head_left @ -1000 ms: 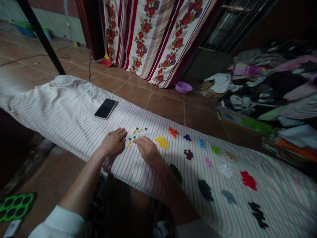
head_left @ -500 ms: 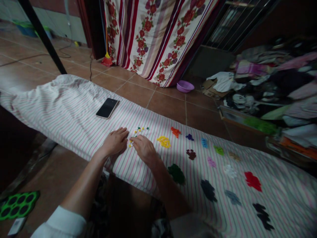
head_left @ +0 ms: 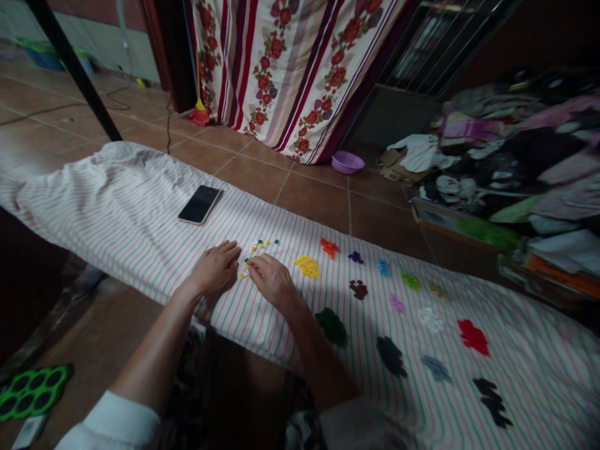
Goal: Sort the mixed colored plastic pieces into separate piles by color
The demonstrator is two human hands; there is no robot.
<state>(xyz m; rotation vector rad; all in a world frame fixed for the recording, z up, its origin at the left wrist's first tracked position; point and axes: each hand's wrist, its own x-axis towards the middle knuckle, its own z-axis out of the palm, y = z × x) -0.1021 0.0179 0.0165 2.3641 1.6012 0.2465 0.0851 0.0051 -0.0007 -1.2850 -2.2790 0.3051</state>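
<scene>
2 hands on the striped sheet (head_left: 117, 206): left hand (head_left: 214, 269), right hand (head_left: 272, 281), both at its near edge.

1 phone (head_left: 199, 204) toward the sheet's far edge.

1 loose scatter of small yellow and green pieces (head_left: 260, 247) by the fingertips; too small to count singly.

14 sorted colour piles running toward the sheet's right end, 1 each: yellow (head_left: 307, 267), orange (head_left: 329, 247), purple (head_left: 355, 257), blue (head_left: 383, 267), light green (head_left: 410, 281), tan (head_left: 438, 290), maroon (head_left: 359, 289), pink (head_left: 396, 304), white (head_left: 430, 319), red (head_left: 473, 337), dark green (head_left: 332, 326), grey (head_left: 437, 368), plus 2 black (head_left: 390, 356) (head_left: 491, 394).
</scene>
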